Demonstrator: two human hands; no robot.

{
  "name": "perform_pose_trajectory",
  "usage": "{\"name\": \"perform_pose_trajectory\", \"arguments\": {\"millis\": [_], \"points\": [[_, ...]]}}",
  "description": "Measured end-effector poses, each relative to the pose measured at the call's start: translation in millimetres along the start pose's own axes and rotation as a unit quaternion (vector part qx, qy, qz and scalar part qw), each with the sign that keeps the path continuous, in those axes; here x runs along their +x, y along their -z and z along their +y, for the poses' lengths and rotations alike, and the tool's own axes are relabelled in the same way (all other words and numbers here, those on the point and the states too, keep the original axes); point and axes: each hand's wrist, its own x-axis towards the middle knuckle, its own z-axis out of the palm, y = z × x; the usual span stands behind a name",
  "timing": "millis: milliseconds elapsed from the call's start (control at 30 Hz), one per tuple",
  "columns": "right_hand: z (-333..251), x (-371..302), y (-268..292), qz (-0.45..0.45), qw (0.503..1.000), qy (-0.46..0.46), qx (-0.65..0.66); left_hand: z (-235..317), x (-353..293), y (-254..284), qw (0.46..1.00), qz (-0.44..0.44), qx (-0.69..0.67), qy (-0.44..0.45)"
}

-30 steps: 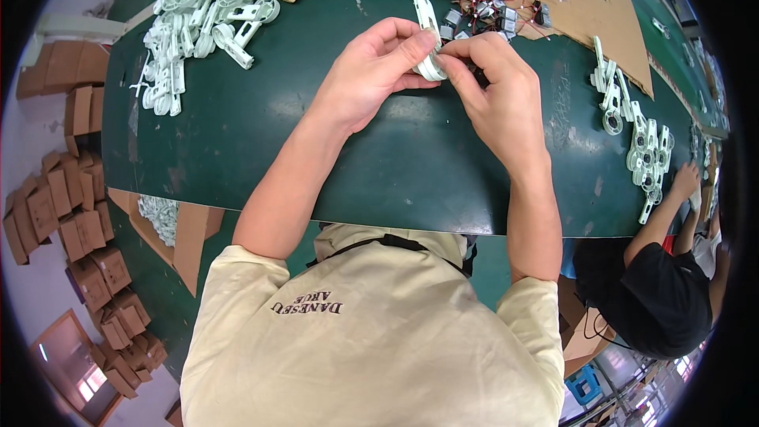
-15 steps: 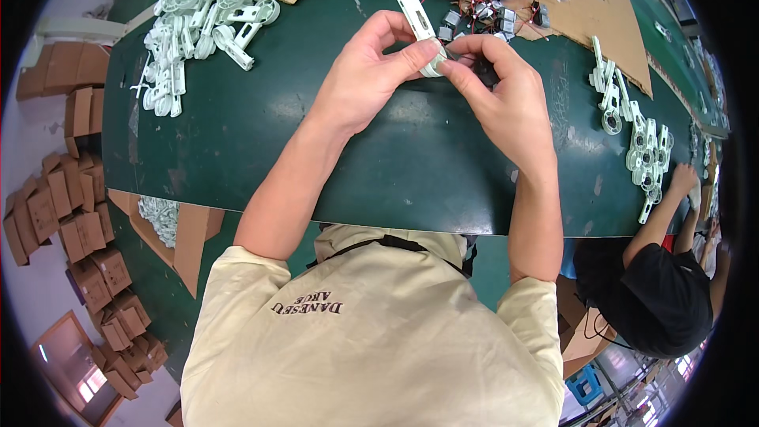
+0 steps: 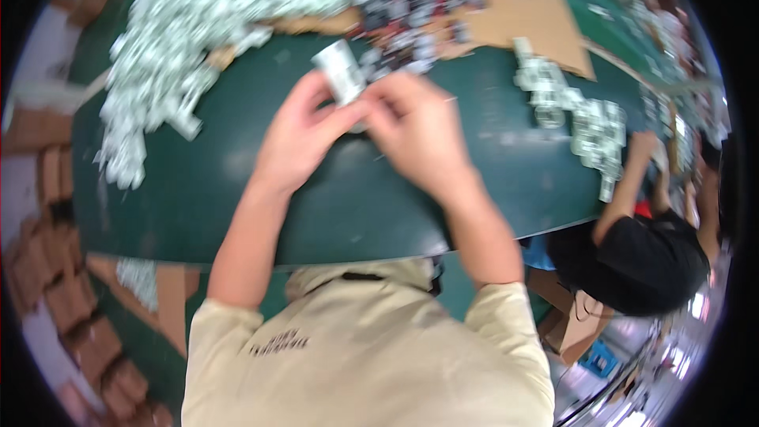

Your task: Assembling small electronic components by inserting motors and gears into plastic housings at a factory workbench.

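Observation:
Over the dark green table (image 3: 356, 213), both of my hands close on one long pale-green plastic housing (image 3: 340, 69). My left hand (image 3: 296, 138) grips its side between thumb and fingers. At its lower end, the thumb and fingers of my right hand (image 3: 415, 126) pinch it, covering much of that end. Whether a smaller part sits in the right fingers is hidden and blurred. Just beyond my hands lies a heap of small grey and black motors (image 3: 411, 0) with red wires. A large pile of similar pale-green housings (image 3: 229, 0) spreads at the far left.
Flat cardboard (image 3: 538, 12) lies under the motors at the back. A row of pale-green assemblies (image 3: 597, 134) stretches along the right side. Past it, a co-worker in a black top (image 3: 632, 261) reaches onto the table. Cardboard boxes (image 3: 83, 316) are stacked on the left.
The view has shifted and blurred, so more of the left pile and the motors shows. Both hands still hold the housing, now lower and further left in the picture.

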Motion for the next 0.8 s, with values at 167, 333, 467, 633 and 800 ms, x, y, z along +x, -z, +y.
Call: {"name": "perform_pose_trajectory", "arguments": {"millis": [167, 333, 467, 633, 800], "points": [[2.0, 0.6, 17.5, -0.121, 0.993, -0.001, 0.017, 1.4, -6.5, 10.0, 0.995, 0.075, -0.062, 0.031], [0.8, -4.7, 15.4, -0.103, 0.994, -0.041, 0.025, 0.5, -7.8, 9.6, 0.995, 0.075, -0.058, 0.003], [4.1, -4.7, 11.7, -0.052, 0.999, 0.007, -0.010, 0.4, -4.4, 7.9, 0.995, 0.076, -0.057, -0.022], [-7.6, 0.4, 13.8, -0.082, 0.982, -0.101, 0.140, -7.3, -5.3, 13.6, 0.998, 0.037, -0.038, 0.040], [-0.2, -1.7, -0.3, -0.069, 0.969, -0.127, 0.200, 5.4, -10.6, 4.2, 0.995, 0.043, -0.036, 0.079]]}}
